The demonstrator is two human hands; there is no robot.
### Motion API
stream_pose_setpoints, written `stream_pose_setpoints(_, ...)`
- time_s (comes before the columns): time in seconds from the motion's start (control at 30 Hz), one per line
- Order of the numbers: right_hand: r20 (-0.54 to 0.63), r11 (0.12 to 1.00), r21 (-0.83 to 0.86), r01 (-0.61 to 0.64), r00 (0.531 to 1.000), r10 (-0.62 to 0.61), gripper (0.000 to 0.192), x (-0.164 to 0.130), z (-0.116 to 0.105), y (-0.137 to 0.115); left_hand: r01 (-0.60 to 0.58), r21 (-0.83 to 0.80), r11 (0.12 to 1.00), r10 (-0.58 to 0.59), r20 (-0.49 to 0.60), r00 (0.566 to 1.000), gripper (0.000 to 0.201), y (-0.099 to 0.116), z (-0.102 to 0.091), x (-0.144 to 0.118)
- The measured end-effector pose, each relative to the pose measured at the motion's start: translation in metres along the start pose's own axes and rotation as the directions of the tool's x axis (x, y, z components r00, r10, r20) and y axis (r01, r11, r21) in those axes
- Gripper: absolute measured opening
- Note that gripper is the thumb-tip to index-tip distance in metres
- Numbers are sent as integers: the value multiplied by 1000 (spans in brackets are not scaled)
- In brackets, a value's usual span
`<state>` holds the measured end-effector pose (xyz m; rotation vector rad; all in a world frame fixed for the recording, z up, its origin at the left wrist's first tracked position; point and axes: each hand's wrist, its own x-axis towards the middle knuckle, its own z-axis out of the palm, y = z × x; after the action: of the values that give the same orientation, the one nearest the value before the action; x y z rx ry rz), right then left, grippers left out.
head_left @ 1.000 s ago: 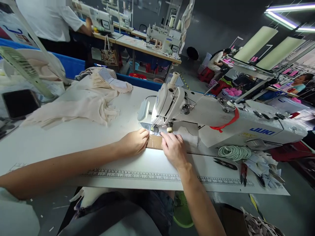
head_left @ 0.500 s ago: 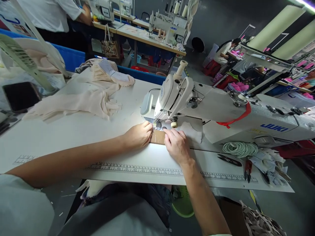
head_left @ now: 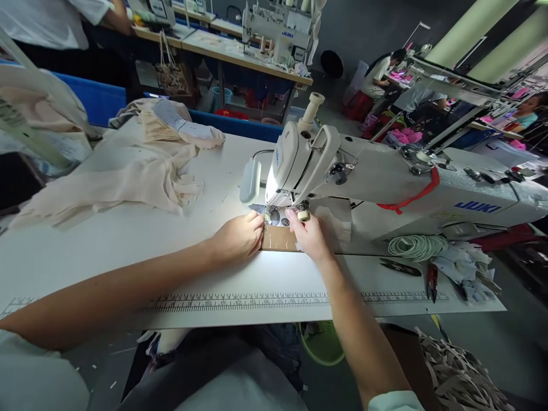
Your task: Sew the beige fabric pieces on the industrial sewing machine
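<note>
While a pale cream fabric pile [head_left: 128,177] lies spread across the far left of the white sewing table [head_left: 85,245], the person's bare left forearm runs in from the lower left and ends at the left hand [head_left: 237,237], which rests knuckles up on the table with its fingers curled together and their tips pressed down at the left edge of a small brown piece [head_left: 278,240]. That piece lies flat on the table right in front of the needle area, lit by the machine's lamp, and sits between the two hands. Just beside it, the right hand [head_left: 310,237] covers the piece's right edge; its fingers reach up toward the presser foot [head_left: 270,216], with one fingertip close to a small cream knob [head_left: 303,216] under the machine head, though whether the fingers pinch anything cannot be told. Above both hands stands the white sewing machine [head_left: 385,182], a red band [head_left: 411,197] looped round its arm and a cream thread cone [head_left: 310,108] on top. Along the near table edge runs a printed ruler strip [head_left: 240,301]. Farther right, a coil of pale green cord [head_left: 417,246] lies near black snips [head_left: 400,267] and red-handled pliers [head_left: 431,279], well apart from the hands. Other people work at benches behind.
</note>
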<state>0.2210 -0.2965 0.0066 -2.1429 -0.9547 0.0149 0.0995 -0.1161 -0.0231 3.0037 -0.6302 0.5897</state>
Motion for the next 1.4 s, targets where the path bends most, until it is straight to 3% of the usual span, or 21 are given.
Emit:
stream_pose_setpoints(0.13, -22, 997, -75, 20, 1000, -22, 43, -9, 1, 0, 27, 72, 997, -29, 23, 999, 38, -4, -2, 3)
stream_pose_setpoints(0.5, -81, 983, -177, 43, 995, -58, 44, -9, 1, 13, 188, 12, 982, -189, 70, 979, 32, -6, -10, 11)
stream_pose_setpoints(0.57, -73, 977, -194, 82, 993, -98, 39, -12, 0, 10, 289, 47, 956, -293, 103, 951, 28, -9, -17, 13)
stream_pose_setpoints(0.7, 66, 955, -147, 258, 966, -251, 29, -17, 7, -6, 511, 71, 857, -515, 169, 840, 21, -18, -32, 10)
stream_pose_setpoints(0.77, 130, 943, -121, 310, 947, -294, 24, -20, 14, -17, 583, -55, 811, -565, 187, 804, 21, -23, -41, 5)
stream_pose_setpoints(0.83, 164, 945, -161, 285, 952, -259, 17, -24, 22, -27, 637, -281, 718, -584, 255, 771, 21, -25, -52, -3)
stream_pose_setpoints(0.97, 137, 946, -282, 162, 982, -127, 32, -29, 38, -40, 642, -623, 447, -530, 393, 751, 25, -14, -75, -21)
stream_pose_setpoints(1.03, 121, 941, -300, 159, 984, -128, 34, -27, 45, -42, 619, -670, 410, -529, 378, 760, 26, -2, -84, -29)
stream_pose_setpoints(1.13, 124, 952, -206, 227, 971, -204, 13, -24, 49, -40, 585, -688, 428, -583, 284, 761, 29, 15, -92, -38)
stream_pose_setpoints(1.23, 127, 959, -66, 275, 956, -265, 19, -24, 46, -34, 605, -715, 349, -677, 254, 691, 32, 22, -94, -50)
stream_pose_setpoints(1.33, 113, 946, -7, 324, 940, -321, 20, -28, 40, -27, 678, -704, 212, -735, 342, 585, 35, 21, -92, -68)
stream_pose_setpoints(1.4, 93, 922, -58, 382, 922, -376, 19, -30, 39, -25, 740, -622, 257, -718, 389, 577, 36, 17, -92, -83)
